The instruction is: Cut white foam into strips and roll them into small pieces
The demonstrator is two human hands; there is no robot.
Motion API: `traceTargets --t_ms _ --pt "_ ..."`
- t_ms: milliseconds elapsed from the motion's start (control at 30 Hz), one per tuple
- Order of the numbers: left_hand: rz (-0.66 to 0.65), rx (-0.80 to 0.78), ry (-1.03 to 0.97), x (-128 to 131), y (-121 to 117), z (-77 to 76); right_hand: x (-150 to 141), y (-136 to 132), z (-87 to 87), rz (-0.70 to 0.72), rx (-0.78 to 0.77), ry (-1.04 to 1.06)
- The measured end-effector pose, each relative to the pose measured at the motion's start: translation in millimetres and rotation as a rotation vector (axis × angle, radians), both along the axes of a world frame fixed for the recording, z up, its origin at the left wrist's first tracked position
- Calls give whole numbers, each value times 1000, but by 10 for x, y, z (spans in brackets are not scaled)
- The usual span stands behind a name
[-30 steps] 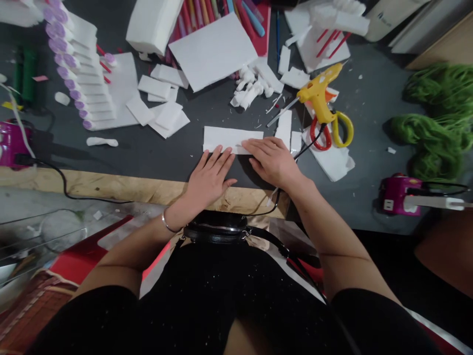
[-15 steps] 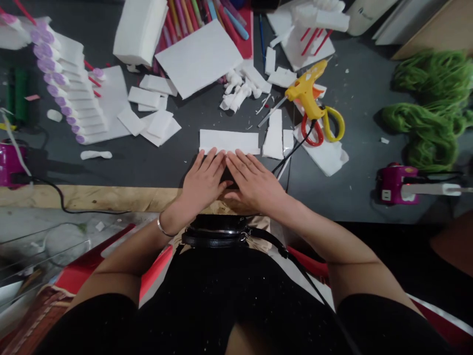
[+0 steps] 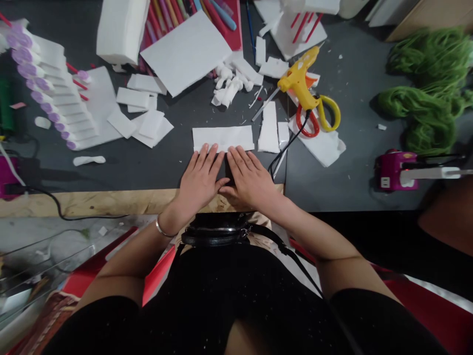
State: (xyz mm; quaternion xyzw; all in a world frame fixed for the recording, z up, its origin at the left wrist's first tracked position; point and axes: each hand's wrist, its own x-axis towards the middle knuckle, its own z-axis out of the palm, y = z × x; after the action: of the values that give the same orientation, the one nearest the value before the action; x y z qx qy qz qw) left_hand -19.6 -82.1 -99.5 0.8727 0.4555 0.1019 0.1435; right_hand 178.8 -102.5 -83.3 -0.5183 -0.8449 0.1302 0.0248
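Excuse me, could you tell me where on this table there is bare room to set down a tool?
The widest patch of dark tabletop lies between the scissors and the green yarn; another patch lies between the foam sheet and the pink machine. The far side, around the foam pieces, is crowded.

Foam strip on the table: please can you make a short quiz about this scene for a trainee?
1. True or false: the left hand and the right hand both touch the foam strip.
2. Which hand wears the bangle?
3. What colour is the yarn? A red, B green, C purple.

Key: 1 true; 2 left; 3 B.
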Motion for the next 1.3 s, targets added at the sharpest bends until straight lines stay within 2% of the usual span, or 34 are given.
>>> traceTargets --t_ms 233,433,567,733,867,1000,1167,1300 --pt "19 4 -1 4 -10 1 95 -38 29 -127 38 -83" --pt "56 37 9 -4 15 69 254 29 32 -146 122 -50" --pt "49 83 72 -24 196 142 329 215 34 -119 205 12" --pt "-35 174 130 -85 457 201 413 434 6 -30 279 -22" --pt "-119 235 121 -135 526 177 467 513 -26 24 324 -36" --pt "-146 282 76 -154 548 95 483 530 -64 36 341 -17" --pt "-71 300 -10 -147 568 11 451 551 -110 -54 324 30" --pt "72 170 -26 -155 578 30 437 583 -100 -135 248 75"
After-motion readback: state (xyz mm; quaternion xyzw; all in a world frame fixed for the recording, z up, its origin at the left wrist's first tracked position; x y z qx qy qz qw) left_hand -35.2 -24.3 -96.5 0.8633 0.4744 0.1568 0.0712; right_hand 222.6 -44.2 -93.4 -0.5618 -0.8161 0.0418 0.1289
